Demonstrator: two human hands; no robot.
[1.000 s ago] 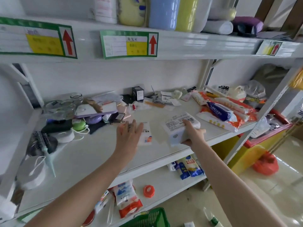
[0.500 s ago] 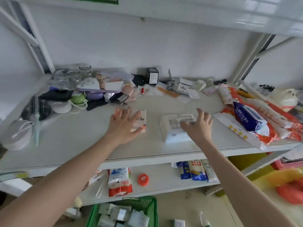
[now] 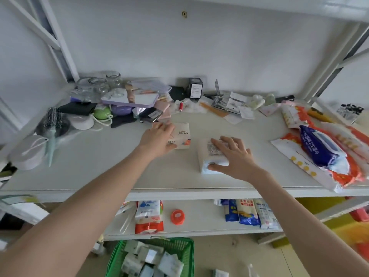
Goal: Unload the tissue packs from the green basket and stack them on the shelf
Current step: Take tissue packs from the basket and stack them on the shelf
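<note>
We are resting our left hand [image 3: 159, 137] flat, fingers spread, on a small tissue pack [image 3: 182, 137] lying on the shelf [image 3: 99, 166]. Our right hand [image 3: 233, 156] is lying spread over a white tissue pack [image 3: 205, 156] just beside it, gripping nothing. The green basket [image 3: 179, 246] is sitting below, holding more packs.

Two tissue packs lie flat, side by side but apart, on the white shelf [image 3: 99, 168]. The left pack [image 3: 182, 136] is cream with orange print and dark lettering. The right pack [image 3: 207, 154] is white with a printed label on top and a pale blue near end. Below, on the floor, the green basket [image 3: 185, 250] holds more white and grey tissue packs [image 3: 151, 260], jumbled at odd angles.
</note>
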